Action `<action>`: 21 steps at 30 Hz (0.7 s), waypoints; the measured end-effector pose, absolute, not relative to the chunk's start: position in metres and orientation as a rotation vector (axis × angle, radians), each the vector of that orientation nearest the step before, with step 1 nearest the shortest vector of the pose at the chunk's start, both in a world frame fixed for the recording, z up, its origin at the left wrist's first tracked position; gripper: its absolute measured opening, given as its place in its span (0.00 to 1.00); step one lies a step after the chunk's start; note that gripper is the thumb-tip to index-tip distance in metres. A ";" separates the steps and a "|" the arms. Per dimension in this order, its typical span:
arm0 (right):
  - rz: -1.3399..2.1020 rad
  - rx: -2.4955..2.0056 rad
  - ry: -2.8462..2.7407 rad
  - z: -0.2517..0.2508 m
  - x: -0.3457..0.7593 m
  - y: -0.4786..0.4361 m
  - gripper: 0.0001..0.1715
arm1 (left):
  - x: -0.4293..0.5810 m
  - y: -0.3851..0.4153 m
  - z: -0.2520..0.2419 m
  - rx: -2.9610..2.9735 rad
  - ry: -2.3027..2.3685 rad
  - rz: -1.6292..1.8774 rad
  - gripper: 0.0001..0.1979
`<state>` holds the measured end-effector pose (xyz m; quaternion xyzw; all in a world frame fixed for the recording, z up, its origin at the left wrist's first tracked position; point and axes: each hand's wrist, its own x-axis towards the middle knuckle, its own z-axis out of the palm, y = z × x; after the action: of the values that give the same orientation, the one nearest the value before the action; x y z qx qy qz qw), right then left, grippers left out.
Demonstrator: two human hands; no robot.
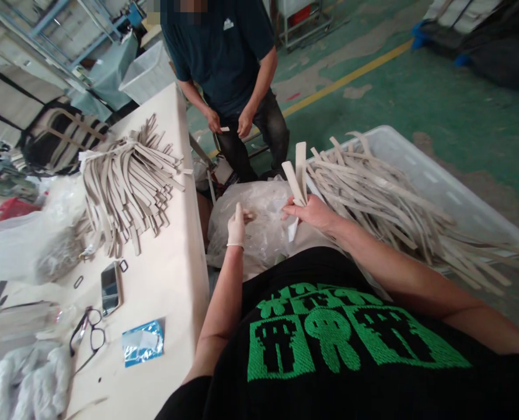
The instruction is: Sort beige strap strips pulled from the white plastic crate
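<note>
My right hand (314, 213) is closed around a folded beige webbing strap (300, 169), whose two flat ends stick up above the fingers. A small white piece (292, 230) shows just below that hand. My left hand (237, 226), in a pale glove with bare fingertips, is held to the left of it with its fingers curled together. What lies between those fingers, if anything, is too small to make out. Beneath both hands a clear plastic bag (224, 204) covers my lap. Close to my right forearm, many similar straps (368, 181) lie in a heap.
A white plastic crate (460, 198) holds the heap. On the table (180, 315) at left are a strap bundle (123, 181), a phone (110, 289), glasses (95, 332) and a blue packet (143, 343). Across from me sits a co-worker (219, 64) with a small strap piece in hand.
</note>
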<state>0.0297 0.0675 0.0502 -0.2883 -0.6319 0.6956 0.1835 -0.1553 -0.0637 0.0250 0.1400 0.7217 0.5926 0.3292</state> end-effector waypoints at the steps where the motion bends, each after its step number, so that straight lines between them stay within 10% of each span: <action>1: 1.930 -0.839 -1.772 0.053 0.028 0.069 0.15 | -0.148 -0.065 0.023 0.434 1.793 1.486 0.39; 14: 1.534 -0.961 -1.808 0.060 0.004 0.116 0.07 | -0.079 -0.054 0.016 0.470 1.318 1.403 0.26; 21: 1.540 -1.087 -1.477 0.069 0.002 0.141 0.03 | -0.071 -0.072 -0.002 0.973 1.804 1.213 0.14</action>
<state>0.0015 0.1412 0.0690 -0.4226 -0.5743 0.5988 0.3648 -0.0714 -0.0715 -0.0017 0.3795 0.7033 0.4730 0.3709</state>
